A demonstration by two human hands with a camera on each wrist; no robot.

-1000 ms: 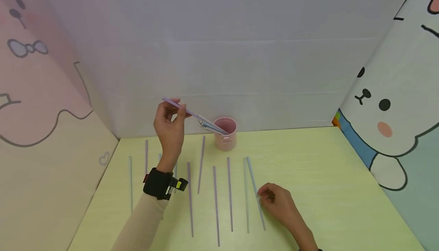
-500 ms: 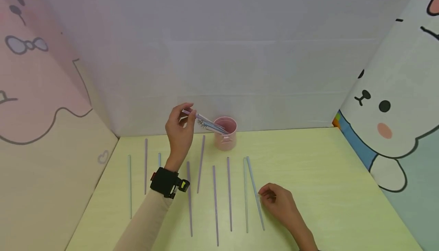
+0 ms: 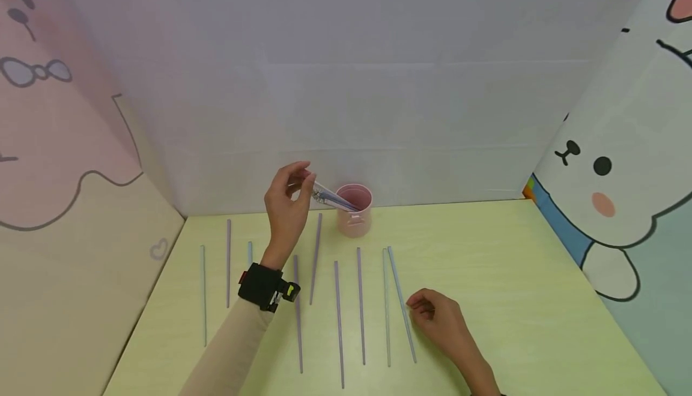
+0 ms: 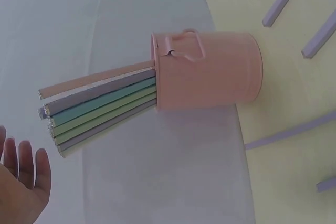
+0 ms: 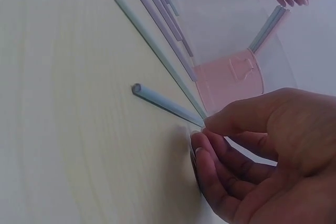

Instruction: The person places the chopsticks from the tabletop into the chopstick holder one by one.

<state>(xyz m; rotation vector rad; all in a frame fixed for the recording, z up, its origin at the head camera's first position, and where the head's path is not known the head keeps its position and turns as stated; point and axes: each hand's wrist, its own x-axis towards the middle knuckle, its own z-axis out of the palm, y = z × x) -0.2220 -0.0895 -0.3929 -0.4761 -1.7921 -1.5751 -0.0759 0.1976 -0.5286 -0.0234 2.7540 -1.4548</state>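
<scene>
My left hand (image 3: 289, 204) is raised to the left of a pink cup (image 3: 354, 222). In the left wrist view its fingers (image 4: 42, 177) are apart from a bundle of pastel sticks (image 4: 105, 100) with glittery ends, which leans out of the cup. Below the wrist camera's line of sight, most of the palm is cut off. My right hand (image 3: 440, 321) rests low at the right, loosely curled, its fingertips right beside a light blue stick (image 3: 401, 300) on the table. In the right wrist view thumb and fingers hide part of that blue stick.
Several purple sticks (image 3: 339, 324) lie spaced across the yellow table (image 3: 513, 264). A pale green stick (image 3: 387, 312) lies just left of the blue one, and another green stick (image 3: 203, 294) is at the far left. A plain backdrop (image 3: 411, 107) stands close behind the cup.
My left hand has moved right toward the cup, sliding a purple stick in among the others, and has let it go. The right hand has stayed in place.
</scene>
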